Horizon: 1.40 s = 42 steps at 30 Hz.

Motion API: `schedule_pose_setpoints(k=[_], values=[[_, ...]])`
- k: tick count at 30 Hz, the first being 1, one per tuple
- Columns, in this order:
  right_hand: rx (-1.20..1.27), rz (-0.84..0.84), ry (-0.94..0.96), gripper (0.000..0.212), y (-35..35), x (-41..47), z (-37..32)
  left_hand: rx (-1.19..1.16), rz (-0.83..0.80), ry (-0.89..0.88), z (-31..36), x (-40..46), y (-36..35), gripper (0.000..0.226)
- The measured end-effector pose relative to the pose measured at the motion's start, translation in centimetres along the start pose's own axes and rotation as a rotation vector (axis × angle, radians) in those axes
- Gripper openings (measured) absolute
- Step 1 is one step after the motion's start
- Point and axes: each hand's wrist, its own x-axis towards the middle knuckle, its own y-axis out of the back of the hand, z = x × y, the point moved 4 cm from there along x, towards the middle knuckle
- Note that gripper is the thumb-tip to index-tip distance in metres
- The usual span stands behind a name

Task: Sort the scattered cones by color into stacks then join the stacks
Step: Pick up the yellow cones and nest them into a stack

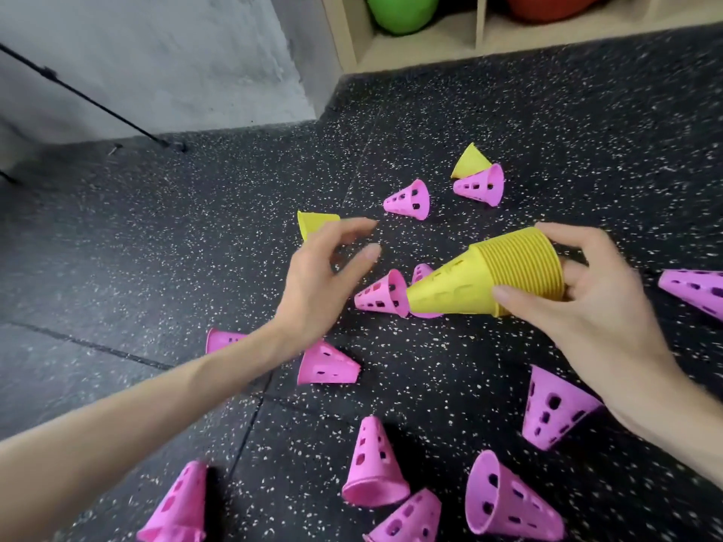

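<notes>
My right hand [587, 291] grips a stack of yellow cones [489, 277] by its wide end, held sideways with the tip pointing left above the floor. My left hand [324, 283] hovers with fingers spread and relaxed, holding nothing, just in front of a lone yellow cone [313, 223] lying on the floor. Another yellow cone [471, 160] lies farther back beside a pink cone [481, 185]. Several pink perforated cones are scattered around, such as one [381, 293] under the stack's tip, one [409, 199] farther back and one upright [373, 463] near me.
The floor is dark speckled rubber matting [430, 365]. A grey wall [156, 64] stands at the back left with a black rod [90, 99] leaning to the floor. A wooden shelf unit [477, 37] at the back holds a green ball [403, 11] and a red one [551, 5].
</notes>
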Motion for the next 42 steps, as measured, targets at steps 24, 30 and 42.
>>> schedule_pose_setpoints(k=[24, 30, 42], values=[[0.030, 0.078, -0.062, 0.066, 1.5, 2.5, 4.0, 0.199, 0.297, 0.132, -10.5, 8.0, 1.0, 0.016], [0.029, 0.118, -0.013, 0.064, 3.3, 2.4, 2.4, 0.145, 0.164, -0.050, -2.6, 6.3, -1.2, 0.022], [-0.010, 0.217, 0.038, 0.066, 8.3, -1.0, -1.2, -0.041, -0.212, -0.262, 8.6, -2.7, -6.5, 0.020]])
